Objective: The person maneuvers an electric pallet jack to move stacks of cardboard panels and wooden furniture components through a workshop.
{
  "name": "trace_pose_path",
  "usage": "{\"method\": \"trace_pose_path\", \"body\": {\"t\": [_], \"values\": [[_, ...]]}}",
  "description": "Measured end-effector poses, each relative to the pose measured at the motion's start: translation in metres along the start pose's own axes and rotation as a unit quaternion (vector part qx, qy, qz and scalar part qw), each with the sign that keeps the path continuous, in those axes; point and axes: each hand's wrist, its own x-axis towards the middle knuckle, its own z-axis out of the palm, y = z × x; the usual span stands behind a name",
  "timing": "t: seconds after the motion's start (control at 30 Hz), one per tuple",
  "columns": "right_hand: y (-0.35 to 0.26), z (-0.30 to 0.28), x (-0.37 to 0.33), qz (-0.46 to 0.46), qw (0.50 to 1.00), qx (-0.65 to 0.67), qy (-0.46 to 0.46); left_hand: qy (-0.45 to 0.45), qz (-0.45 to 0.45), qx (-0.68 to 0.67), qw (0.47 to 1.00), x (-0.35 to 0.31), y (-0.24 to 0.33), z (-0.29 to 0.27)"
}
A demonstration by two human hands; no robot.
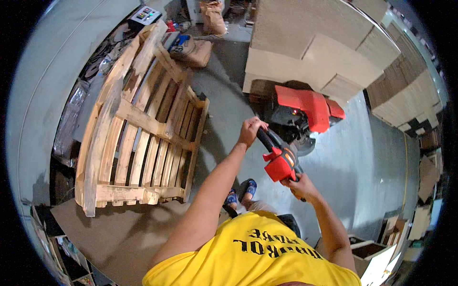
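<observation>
A red and black electric pallet truck [307, 107] stands in front of me, its tiller handle [280, 164] tilted toward my body. My left hand [252, 132] is closed around the far-left end of the handle's black grip. On the near-right end of the same grip, my right hand [301, 187] has its fingers wrapped around it. A small orange light glows on the truck's body. The truck's forks cannot be seen from here.
A wooden pallet [138, 126] stands tilted at my left. Beyond the truck rises a big stack of brown boards [296, 62], with another board stack [405, 95] to the right. A brown sack [193, 52] and a control box [144, 17] lie past the pallet. Wooden boxes [367, 250] sit near right.
</observation>
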Motion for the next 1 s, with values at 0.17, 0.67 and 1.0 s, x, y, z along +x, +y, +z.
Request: {"method": "trace_pose_path", "body": {"t": [0.17, 0.67, 1.0], "values": [[0.007, -0.003, 0.005, -0.025, 0.999, 0.000, -0.027, 0.037, -0.031, 0.037, 0.998, 0.000, -0.005, -0.010], [0.052, -0.018, 0.021, -0.159, 0.984, -0.074, -0.039, 0.168, -0.132, -0.039, 0.976, -0.038, 0.035, 0.047], [0.083, -0.066, -0.021, -0.152, 0.976, -0.062, -0.144, 0.225, -0.102, 0.003, 0.969, -0.090, 0.023, 0.063]]}}
